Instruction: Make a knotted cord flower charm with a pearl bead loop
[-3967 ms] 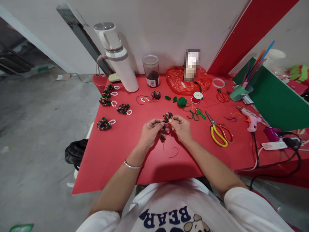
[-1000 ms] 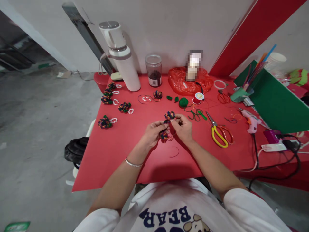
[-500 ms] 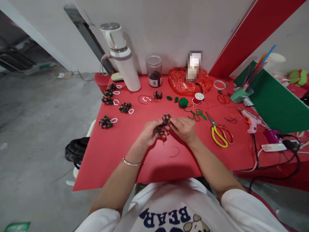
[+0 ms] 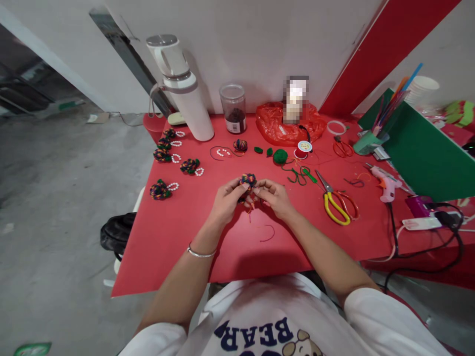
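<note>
I grasp the knobbly yarn piece [image 4: 248, 179] in my left hand [image 4: 225, 201], over the red table [image 4: 178, 237]; light, even pressure should spare its loops. My right hand [image 4: 275, 198] bunches its fingertips beside it, though I can't tell their grip. It looks plump, dark with orange flecks, loose strands dangling below

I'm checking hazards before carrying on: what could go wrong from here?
The loose strand dangling below the multicoloured yarn piece in the left hand could snag. The loose white beads might scatter if the yarn ball beside them is bumped. The pink glue gun lies on the red tabletop; if hot, it may mark it.
</note>
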A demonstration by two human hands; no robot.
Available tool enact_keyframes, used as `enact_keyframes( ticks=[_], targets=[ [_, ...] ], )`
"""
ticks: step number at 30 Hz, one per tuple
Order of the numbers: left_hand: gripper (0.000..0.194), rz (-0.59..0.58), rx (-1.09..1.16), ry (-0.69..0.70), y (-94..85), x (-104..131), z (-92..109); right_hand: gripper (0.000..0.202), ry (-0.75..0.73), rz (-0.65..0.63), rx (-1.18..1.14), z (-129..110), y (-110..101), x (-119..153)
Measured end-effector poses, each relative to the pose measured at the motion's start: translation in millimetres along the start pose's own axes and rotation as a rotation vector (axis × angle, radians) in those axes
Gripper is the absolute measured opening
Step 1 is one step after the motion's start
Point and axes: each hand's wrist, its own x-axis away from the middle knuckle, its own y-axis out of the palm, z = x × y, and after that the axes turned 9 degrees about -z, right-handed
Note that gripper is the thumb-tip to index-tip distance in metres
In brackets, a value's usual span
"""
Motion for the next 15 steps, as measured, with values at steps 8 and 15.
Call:
enact_keyframes(
  ticks=[8, 15],
  targets=[
    [0.060, -0.039, -0.133, 0.032, 3.5, 2.8, -0.7, 0.037, 0.167, 0.031, -0.221, 2.8, -2.1, -5.0],
    [0.057, -0.043, -0.347, 0.063, 1.6, 3.4, -13.2, 0.030, 0.212, 0.108, -0.229, 3.8, -2.5, -6.5]
  ],
)
